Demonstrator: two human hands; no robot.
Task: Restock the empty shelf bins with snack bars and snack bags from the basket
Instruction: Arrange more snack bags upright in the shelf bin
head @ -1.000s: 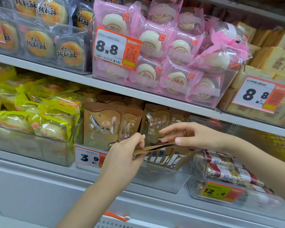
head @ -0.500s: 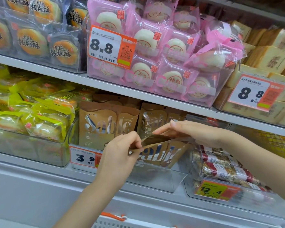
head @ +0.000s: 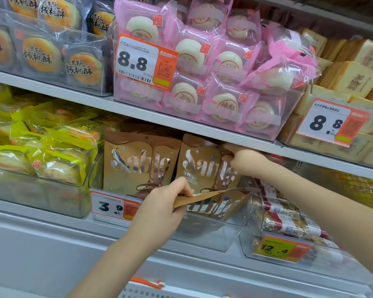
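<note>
— What have you got in your left hand [head: 159, 206]?

— A brown Sable snack bag [head: 215, 203]. I pinch its near edge between thumb and fingers, and the bag lies nearly flat, tipped forward over the front of the clear bin [head: 222, 233] on the lower shelf.

— And the right hand [head: 243, 161]?

— It's up at the back of the same bin, fingers curled on the top corner of an upright Sable bag [head: 202, 166]. My thumb is hidden behind the bag, so I can't say how firm that grip is, but the fingers bend round its edge.

— How many bags stand in there?

— Two I can read plainly: that one and another upright bag [head: 138, 166] to its left, side by side and touching. More brown tops show behind them, too dark to count.

— Where's the bin along the shelf?

— Between the bin of yellow-wrapped cakes [head: 41, 160] on the left and a bin of granola bars [head: 289, 220] on the right. A 3.9 price tag [head: 114, 206] sits on its front, just beside my left wrist.

— And the basket?

— Its white rim with an orange handle [head: 146, 283] shows at the bottom edge, below my left forearm.

— Above?

— Pink-wrapped white buns [head: 220, 67] behind an 8.8 tag [head: 142, 62].
</note>
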